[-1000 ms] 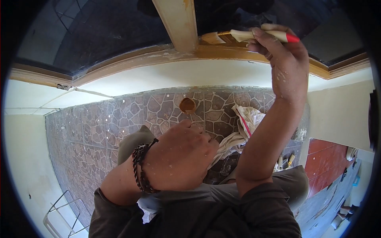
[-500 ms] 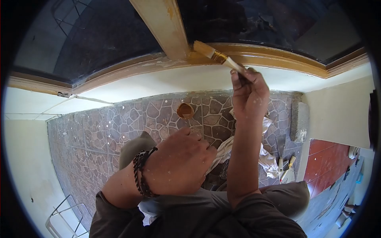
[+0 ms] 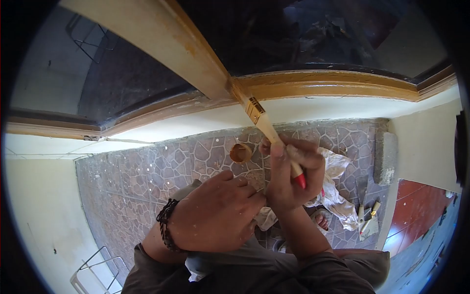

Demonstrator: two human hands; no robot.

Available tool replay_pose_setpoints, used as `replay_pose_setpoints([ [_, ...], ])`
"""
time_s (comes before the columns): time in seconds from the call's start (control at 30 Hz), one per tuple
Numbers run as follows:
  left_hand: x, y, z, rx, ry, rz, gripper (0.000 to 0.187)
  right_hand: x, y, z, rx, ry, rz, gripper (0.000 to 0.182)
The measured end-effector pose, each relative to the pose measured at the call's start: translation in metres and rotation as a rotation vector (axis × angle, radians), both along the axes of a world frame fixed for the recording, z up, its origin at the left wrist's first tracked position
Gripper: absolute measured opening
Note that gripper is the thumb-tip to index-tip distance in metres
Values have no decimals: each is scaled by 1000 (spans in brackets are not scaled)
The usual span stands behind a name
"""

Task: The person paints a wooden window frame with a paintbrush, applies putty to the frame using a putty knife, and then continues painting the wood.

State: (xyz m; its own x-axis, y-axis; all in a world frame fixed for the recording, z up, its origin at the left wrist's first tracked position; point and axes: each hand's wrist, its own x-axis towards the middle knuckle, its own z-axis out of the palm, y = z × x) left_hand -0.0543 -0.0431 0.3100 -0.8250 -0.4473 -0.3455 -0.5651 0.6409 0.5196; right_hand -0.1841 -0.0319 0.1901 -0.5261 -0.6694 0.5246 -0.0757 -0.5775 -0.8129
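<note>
My right hand (image 3: pixel 293 169) grips the pale handle of a paintbrush (image 3: pixel 267 128), whose red handle end sticks out below the fingers. Its bristles meet the foot of the upright window bar (image 3: pixel 171 44), where that joins the wooden sill (image 3: pixel 333 90). Right of the bar, the sill looks glossy ochre; the left stretch is duller. My left hand (image 3: pixel 213 215), a braided band around its wrist, is closed with its back toward me. Its fingertips are hidden, so I cannot tell what they hold. Beyond it, a small tub of brown paint (image 3: pixel 241 153) stands on the floor.
Patterned floor tiles (image 3: pixel 132 191) run below the white wall. To the right lie a crumpled white cloth (image 3: pixel 340 210), a scraper (image 3: pixel 361 196) and another brush (image 3: pixel 375 209). A concrete block (image 3: pixel 386 159) sits by the right wall, a metal-framed rack (image 3: pixel 98 267) at lower left.
My right hand has come down and left, turning the brush steeper, with its bristles now at the bar's foot. The view has shifted; my left hand stays closed.
</note>
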Motion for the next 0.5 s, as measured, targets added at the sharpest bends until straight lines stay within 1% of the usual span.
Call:
replay_pose_setpoints([
  [0.03,0,-3,1,23,33,7,30,0,0,-2,12,125,-46,26],
  [0.07,2,-7,4,24,16,4,30,-7,-1,8,-1,290,1,24],
  [0.13,7,-18,14,87,110,61,28,-12,-2,7,-12,308,26,26],
  [0.17,8,-21,15,92,90,55,28,-12,-2,5,-26,340,52,28],
  [0.23,10,-26,17,108,242,173,21,-8,-3,0,-62,254,57,30],
  [0.27,8,-29,18,112,225,173,21,-6,-2,-2,-101,188,70,33],
  [0.33,3,-34,21,39,242,326,15,-3,-3,-5,-104,179,78,33],
  [0.37,1,-35,19,42,226,324,15,-2,-3,-6,-111,184,89,34],
  [0.43,-2,-35,12,-18,282,515,11,1,-5,-6,-109,143,89,34],
  [0.5,-2,-37,10,-26,270,539,9,2,-6,-6,-105,103,88,34],
])
